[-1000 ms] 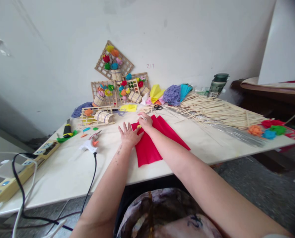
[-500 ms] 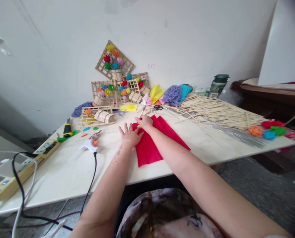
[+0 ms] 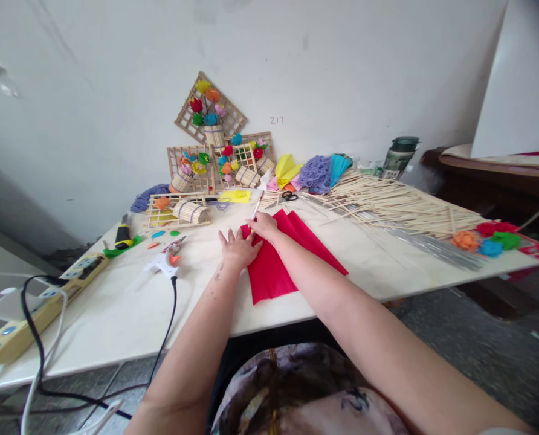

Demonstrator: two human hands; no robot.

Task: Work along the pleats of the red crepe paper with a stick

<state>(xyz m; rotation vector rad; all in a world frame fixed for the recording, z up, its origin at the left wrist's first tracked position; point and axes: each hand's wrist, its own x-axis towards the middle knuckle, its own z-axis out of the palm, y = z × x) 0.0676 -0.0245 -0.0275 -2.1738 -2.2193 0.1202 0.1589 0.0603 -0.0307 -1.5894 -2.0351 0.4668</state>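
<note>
A sheet of red crepe paper [image 3: 274, 278], folded along one side, lies on the white table in front of me. My left hand [image 3: 238, 249] rests flat on its upper left corner, fingers spread. Gripped in my right hand [image 3: 264, 225] is a white pen [image 3: 256, 205], held upright with its lower end at the paper's upper left edge. A small yellow piece shows between my two hands, mostly covered by fingers. Where the pen tip meets the paper is hidden.
Left of my hands lie a white glue gun [image 3: 163, 264], a utility knife [image 3: 123, 234] and a power strip [image 3: 47, 302]. Behind are black scissors [image 3: 289, 196], purple yarn [image 3: 315, 174] and flower lattices [image 3: 190, 169]. Thin wooden sticks [image 3: 396, 199] spread over the right side.
The pen now stands more clearly above my right hand, which has shifted slightly. My left hand stays pressed on the red paper, covering more of the yellow piece.
</note>
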